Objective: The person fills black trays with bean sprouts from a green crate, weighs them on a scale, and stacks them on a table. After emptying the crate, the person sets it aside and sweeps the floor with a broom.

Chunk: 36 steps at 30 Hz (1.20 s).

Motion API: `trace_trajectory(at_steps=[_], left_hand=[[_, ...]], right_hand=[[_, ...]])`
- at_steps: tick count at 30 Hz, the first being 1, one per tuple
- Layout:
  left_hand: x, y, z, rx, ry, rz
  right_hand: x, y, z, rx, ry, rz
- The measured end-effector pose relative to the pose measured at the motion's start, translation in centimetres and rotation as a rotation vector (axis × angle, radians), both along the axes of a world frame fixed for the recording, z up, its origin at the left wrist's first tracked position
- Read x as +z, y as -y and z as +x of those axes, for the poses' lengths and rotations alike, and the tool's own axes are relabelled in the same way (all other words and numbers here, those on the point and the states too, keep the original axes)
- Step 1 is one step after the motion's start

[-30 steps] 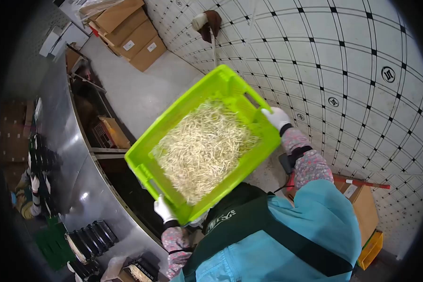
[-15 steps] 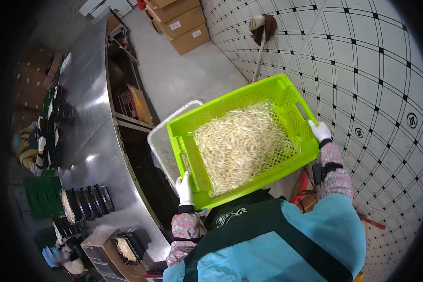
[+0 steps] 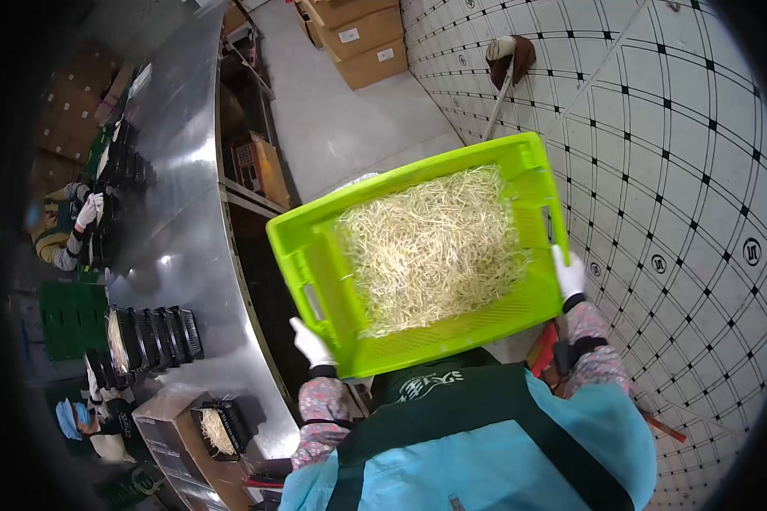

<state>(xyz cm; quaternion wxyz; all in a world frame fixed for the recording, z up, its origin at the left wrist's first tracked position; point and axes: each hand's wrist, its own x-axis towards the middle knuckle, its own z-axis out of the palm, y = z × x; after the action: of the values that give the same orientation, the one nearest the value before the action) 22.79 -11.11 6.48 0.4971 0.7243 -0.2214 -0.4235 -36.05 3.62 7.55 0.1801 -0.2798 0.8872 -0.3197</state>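
A bright green plastic crate (image 3: 400, 351) is held up in front of my body, slightly tilted in the view. Inside it lies a broad heap of pale bean sprouts (image 3: 435, 247). My left hand (image 3: 313, 342), in a white glove, grips the crate's near left corner, below the handle slot; some fingers are hidden by the crate. At the right end, my white-gloved right hand (image 3: 569, 274) is closed on the rim by the other handle slot, its fingertips partly out of sight.
A long steel table (image 3: 175, 230) runs along the left, bearing black trays (image 3: 158, 341). Across it, two people (image 3: 68, 217) work. A cardboard box (image 3: 166, 426) and a tray of sprouts (image 3: 217, 430) sit at its near end. Cartons (image 3: 362, 43) stand behind; a tiled wall (image 3: 656, 170) is right.
The crate has shifted left and turned more level in the view, both hands still on it. It now covers most of the whitish tub behind. A person across the table has leaned into view.
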Motion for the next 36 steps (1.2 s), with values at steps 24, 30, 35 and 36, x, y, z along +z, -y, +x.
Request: trace_trajectory(at_steps=[24,30,35,36], left_hand=[[5.1,0.2,-5.2,-0.457,0.182,-0.084],[9.2,1.2,6.0,-0.136,-0.009,0.004],[1.9,-0.1,3.1,-0.343,0.249,0.162],[1.1,-2.1,-1.4,-0.276,0.298,0.008]], right_hand=[[2.4,2.9,-7.9,0.115,0.092,0.313],[1.0,2.5,8.1,0.277,-0.001,0.270],[3.6,3.6,0.5,0.206,-0.121,0.140],[6.3,2.2,-3.8,0.059,0.099,0.083]])
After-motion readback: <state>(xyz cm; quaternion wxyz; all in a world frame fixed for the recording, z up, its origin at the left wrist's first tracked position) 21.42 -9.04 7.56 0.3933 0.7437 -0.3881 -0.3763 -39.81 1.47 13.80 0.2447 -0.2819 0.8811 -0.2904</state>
